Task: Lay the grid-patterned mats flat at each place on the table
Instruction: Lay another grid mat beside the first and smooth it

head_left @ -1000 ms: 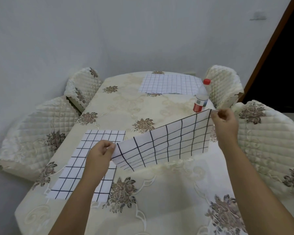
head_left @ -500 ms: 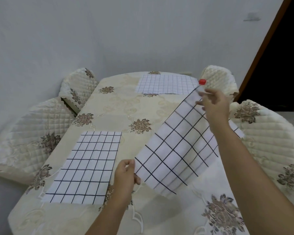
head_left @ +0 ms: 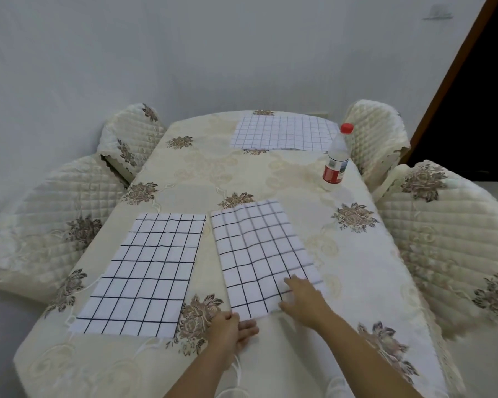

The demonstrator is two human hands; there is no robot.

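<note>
Three white mats with dark grid lines lie on the cream floral tablecloth [head_left: 242, 173]. One mat [head_left: 144, 271] is flat at the near left place. A second mat [head_left: 256, 254] lies beside it at the near middle, slightly rippled. A third, finer-gridded mat [head_left: 282, 136] lies at the far end. My left hand [head_left: 230, 328] rests with fingers on the near edge of the middle mat. My right hand [head_left: 305, 300] lies flat with fingers spread on that mat's near right corner.
A clear plastic bottle [head_left: 337, 159] with a red cap and red label stands at the right, beyond the middle mat. Quilted cream chairs [head_left: 55, 214] surround the table on the left and on the right [head_left: 443, 225]. A dark doorway is at the far right.
The mat I held up in the air with both hands has come down onto the table beside the left mat. Both hands have dropped to its near edge.
</note>
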